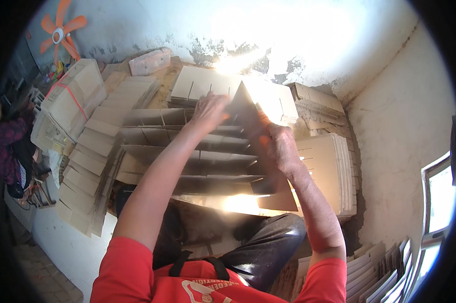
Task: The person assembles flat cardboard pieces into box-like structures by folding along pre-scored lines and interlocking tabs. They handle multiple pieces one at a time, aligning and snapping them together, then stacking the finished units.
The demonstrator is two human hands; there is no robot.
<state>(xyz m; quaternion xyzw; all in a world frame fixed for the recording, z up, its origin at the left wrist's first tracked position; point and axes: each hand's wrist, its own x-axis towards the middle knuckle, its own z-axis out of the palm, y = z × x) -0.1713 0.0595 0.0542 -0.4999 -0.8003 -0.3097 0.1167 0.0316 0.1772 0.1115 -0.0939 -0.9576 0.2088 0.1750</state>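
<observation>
left hand [207, 108] and right hand [281, 146] both grip an upright slotted cardboard strip [245, 108] over a cardboard divider grid [187, 161]; flat cardboard stacks [329, 166] alongside.

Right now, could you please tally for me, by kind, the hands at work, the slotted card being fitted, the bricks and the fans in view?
Bare hands on the cardboard: 2, left hand, right hand
Upright brown slotted cardboard strip held between them: 1
Pale pink brick by the wall: 1
Orange-bladed fan: 1
Total: 5

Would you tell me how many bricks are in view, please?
1: a pale pink brick on the work surface's far edge, by the wall, left of both hands; others may be hidden under cardboard.
</observation>
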